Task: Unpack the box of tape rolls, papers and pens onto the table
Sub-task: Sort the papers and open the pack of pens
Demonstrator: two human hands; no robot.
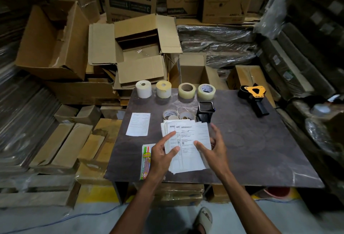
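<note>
My left hand (pixel 163 153) and right hand (pixel 214 148) rest spread and flat-fingered on the fanned papers (pixel 188 146) at the near middle of the worktop (pixel 260 140), gripping nothing. The thin, limp, slick sheets will likely slide, so I should square them by their edges.

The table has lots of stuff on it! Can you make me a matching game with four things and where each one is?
Things:
1. white label roll
2. tape dispenser
3. pack of pens
4. single sheet of paper

Places:
A. far right part of the table
B. just left of the left hand
C. far left end of the row of rolls
D. lying alone, left of the paper stack

Pairs: 1-C, 2-A, 3-B, 4-D
</note>
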